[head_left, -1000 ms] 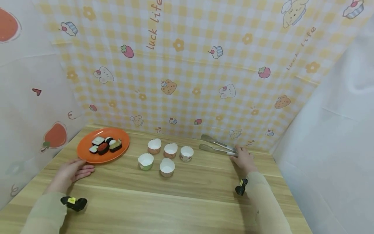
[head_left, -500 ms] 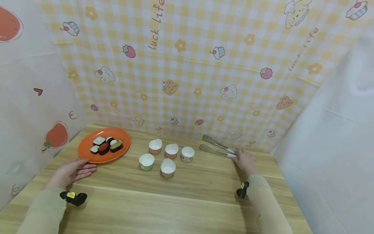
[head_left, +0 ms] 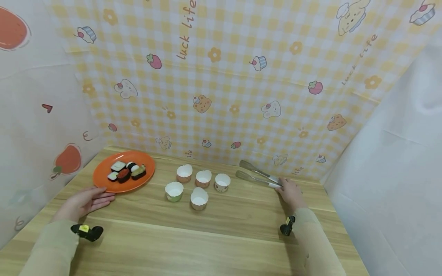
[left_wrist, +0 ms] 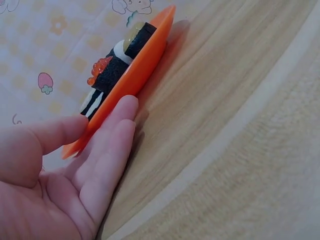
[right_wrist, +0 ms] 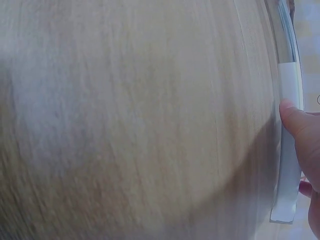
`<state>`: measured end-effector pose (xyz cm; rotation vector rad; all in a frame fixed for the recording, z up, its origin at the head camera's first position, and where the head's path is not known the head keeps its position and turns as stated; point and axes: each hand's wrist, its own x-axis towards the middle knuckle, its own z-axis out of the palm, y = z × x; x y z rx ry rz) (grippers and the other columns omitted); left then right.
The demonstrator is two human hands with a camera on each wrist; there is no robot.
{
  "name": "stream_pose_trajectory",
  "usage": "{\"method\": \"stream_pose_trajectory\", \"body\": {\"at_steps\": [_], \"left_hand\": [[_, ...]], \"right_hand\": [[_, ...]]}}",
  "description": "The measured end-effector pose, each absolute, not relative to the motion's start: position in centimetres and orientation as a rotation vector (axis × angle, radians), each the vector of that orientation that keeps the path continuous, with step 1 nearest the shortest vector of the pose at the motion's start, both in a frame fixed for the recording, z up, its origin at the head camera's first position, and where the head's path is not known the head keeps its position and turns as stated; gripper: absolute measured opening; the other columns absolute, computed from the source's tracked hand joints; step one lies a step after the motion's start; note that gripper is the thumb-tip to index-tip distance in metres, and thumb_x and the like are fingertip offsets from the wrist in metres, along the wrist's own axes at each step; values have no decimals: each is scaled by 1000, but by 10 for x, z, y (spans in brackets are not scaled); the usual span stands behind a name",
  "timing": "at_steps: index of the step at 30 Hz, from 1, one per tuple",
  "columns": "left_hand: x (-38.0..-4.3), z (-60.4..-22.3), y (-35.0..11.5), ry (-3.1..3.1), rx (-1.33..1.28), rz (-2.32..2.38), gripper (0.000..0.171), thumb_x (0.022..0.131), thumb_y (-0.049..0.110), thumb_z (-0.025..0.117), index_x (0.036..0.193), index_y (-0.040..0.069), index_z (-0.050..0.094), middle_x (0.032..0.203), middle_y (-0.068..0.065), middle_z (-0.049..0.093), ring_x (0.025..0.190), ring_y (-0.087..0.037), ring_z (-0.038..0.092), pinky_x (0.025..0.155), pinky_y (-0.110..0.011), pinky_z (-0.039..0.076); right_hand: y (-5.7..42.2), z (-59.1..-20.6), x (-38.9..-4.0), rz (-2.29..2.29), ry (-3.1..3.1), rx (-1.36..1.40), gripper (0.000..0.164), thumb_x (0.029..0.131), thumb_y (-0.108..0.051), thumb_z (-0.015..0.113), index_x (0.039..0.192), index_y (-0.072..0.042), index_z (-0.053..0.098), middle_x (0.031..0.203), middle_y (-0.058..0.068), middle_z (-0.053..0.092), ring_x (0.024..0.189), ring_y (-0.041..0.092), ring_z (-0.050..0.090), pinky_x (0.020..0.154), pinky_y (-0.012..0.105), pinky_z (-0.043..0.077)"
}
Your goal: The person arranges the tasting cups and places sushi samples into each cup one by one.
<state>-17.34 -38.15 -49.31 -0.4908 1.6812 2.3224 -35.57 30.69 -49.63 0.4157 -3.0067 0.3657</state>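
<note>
Orange plate (head_left: pixel 103 166), topped with sushi pieces (head_left: pixel 123 175), is at the left rear of the table (head_left: pixel 221 245) — rim pinched by the left hand (head_left: pixel 86 201), thumb over, fingers under. Right of the paper cups (head_left: pixel 203 178), the right hand (head_left: pixel 290 191) grips the spread tongs (right_wrist: pixel 288 150) — thumb against one handle.

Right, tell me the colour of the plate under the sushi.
The plate is bright orange; the head view shows it best.

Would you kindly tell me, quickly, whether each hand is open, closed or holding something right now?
Left hand: holding the edge of the orange plate between thumb and fingers.
Right hand: holding the tongs at the handle end.
</note>
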Motion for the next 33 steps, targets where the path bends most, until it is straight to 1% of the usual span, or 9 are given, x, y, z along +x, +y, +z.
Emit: {"method": "stream_pose_trajectory", "body": {"at_steps": [3, 9, 13, 15, 19, 26, 28, 30, 33], "left_hand": [[-173, -494, -382, 1648, -490, 2362, 22, 102, 8, 42, 121, -1, 34, 86, -7, 70, 82, -21, 70, 83, -38, 56], [-173, -496, -382, 1585, -493, 2431, 42, 101, 5, 46, 135, -4, 23, 88, -8, 70, 85, -22, 70, 85, -37, 55], [-173, -497, -382, 1610, -455, 2423, 29, 102, 5, 43, 127, -3, 29, 89, -7, 70, 85, -22, 70, 84, -37, 56], [-173, -498, -382, 1638, -450, 2409, 30, 102, 5, 42, 127, -4, 29, 88, -7, 70, 84, -21, 70, 83, -37, 56], [-172, -498, -382, 1650, -460, 2403, 50, 102, 6, 43, 140, -10, 14, 89, -5, 70, 85, -21, 69, 84, -37, 56], [-173, -500, -382, 1644, -443, 2421, 33, 102, 5, 44, 129, -4, 28, 89, -7, 70, 85, -22, 70, 83, -37, 56], [-173, -499, -382, 1634, -446, 2429, 43, 101, 5, 45, 136, -5, 22, 89, -6, 70, 86, -22, 70, 84, -38, 56], [-173, -498, -382, 1636, -460, 2422, 58, 101, 6, 46, 144, -8, 9, 89, -5, 70, 86, -21, 69, 85, -37, 55], [-172, -497, -381, 1632, -467, 2414, 73, 101, 8, 46, 147, -9, -8, 89, -4, 69, 86, -21, 69, 86, -37, 55]], "right_hand": [[307, -497, -355, 366, -2996, 427, 46, 95, -23, 62, 130, 3, 50, 120, 28, 53, 110, 48, 49, 94, 66, 35], [306, -495, -353, 398, -2971, 441, 44, 95, -22, 61, 128, 5, 50, 118, 27, 55, 109, 45, 51, 95, 65, 35], [304, -493, -349, 419, -2963, 453, 44, 95, -20, 61, 128, 7, 50, 117, 29, 54, 109, 45, 51, 96, 66, 34], [304, -492, -348, 431, -2966, 462, 44, 95, -20, 61, 128, 8, 50, 117, 29, 54, 109, 46, 51, 96, 67, 33], [305, -494, -349, 450, -2986, 447, 46, 96, -21, 61, 130, 7, 49, 120, 30, 53, 111, 46, 49, 97, 66, 34], [308, -500, -353, 452, -2981, 452, 46, 95, -22, 61, 129, 7, 48, 122, 30, 52, 110, 48, 50, 92, 63, 41], [309, -501, -353, 458, -2968, 464, 45, 95, -21, 62, 128, 7, 49, 121, 30, 52, 110, 48, 51, 91, 62, 42], [309, -502, -353, 463, -2954, 478, 44, 95, -21, 62, 127, 8, 49, 120, 30, 53, 109, 48, 51, 91, 61, 42], [310, -504, -351, 463, -2927, 510, 43, 95, -20, 61, 125, 9, 49, 118, 30, 53, 106, 47, 52, 90, 60, 43]]}}
